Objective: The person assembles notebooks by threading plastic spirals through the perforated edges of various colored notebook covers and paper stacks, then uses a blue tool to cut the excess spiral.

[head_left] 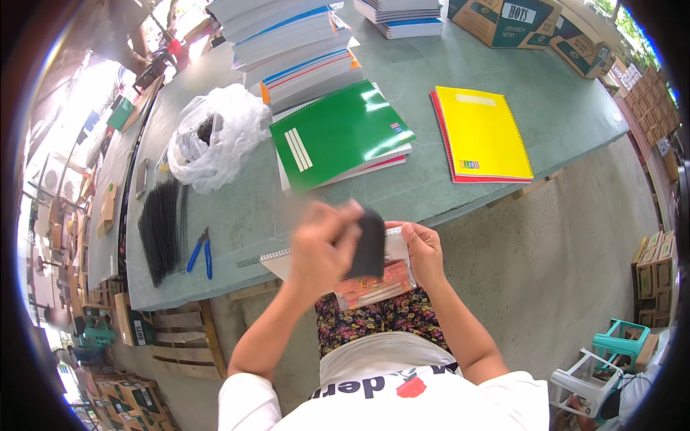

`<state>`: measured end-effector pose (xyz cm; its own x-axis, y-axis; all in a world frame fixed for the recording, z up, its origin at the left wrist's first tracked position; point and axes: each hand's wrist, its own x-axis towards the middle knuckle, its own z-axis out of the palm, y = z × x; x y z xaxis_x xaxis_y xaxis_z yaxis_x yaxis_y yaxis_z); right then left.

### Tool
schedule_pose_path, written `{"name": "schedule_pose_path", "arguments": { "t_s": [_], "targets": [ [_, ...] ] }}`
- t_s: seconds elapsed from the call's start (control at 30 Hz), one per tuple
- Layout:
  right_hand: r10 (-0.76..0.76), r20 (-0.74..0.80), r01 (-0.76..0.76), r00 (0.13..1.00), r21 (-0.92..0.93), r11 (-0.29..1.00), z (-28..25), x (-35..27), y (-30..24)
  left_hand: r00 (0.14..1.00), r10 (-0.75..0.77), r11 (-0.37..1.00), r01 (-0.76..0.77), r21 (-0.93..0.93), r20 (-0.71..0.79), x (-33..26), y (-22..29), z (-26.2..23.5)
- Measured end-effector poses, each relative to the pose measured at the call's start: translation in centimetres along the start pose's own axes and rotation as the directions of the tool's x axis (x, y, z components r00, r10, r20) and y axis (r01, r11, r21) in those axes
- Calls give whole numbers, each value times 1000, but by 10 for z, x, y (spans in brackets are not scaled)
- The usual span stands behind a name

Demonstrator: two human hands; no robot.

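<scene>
My right hand (pixel 424 251) grips the right end of a spiral notebook (pixel 375 291) with a reddish picture cover, at the table's near edge above my lap. A black wire coil (pixel 249 263) sticks out past the notebook's left end. Over the notebook, my left hand (pixel 325 241) is smeared by motion, its fingers curled against a dark flat piece with a rounded end (pixel 371 243); its kind is not clear. That piece hides the notebook's middle. Left of my hands lie blue-handled cutting pliers (pixel 202 255) and a bundle of black wire coils (pixel 159 233).
Ahead on the grey-green table (pixel 575 118) lie a green notebook (pixel 338 133) and a yellow one (pixel 485 133). Tall notebook stacks (pixel 287 43), a plastic bag with coils (pixel 215 140) and cartons (pixel 503 23) stand farther back. Stools (pixel 593 373) are at the lower right.
</scene>
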<state>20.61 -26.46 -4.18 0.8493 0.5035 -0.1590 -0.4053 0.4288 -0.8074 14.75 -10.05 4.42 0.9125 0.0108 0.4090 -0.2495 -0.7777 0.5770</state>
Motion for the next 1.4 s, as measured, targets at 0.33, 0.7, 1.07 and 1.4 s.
{"name": "schedule_pose_path", "arguments": {
  "t_s": [0.33,0.7,1.07,1.4],
  "targets": [
    [-86,122,128,989,-396,909,1,10,-2,899,-388,914,348,-210,-203,2,-56,-27],
    [-162,53,166,985,-105,981,-1,11,-17,955,-121,917,213,338,-272,3,-100,-51],
    [-30,44,51,999,-645,762,-33,6,0,922,-115,993,112,30,369,27,-9,44],
    [-271,29,188,962,-790,583,-20,-8,9,961,115,993,-109,-38,253,14,-2,62]
  ]
}}
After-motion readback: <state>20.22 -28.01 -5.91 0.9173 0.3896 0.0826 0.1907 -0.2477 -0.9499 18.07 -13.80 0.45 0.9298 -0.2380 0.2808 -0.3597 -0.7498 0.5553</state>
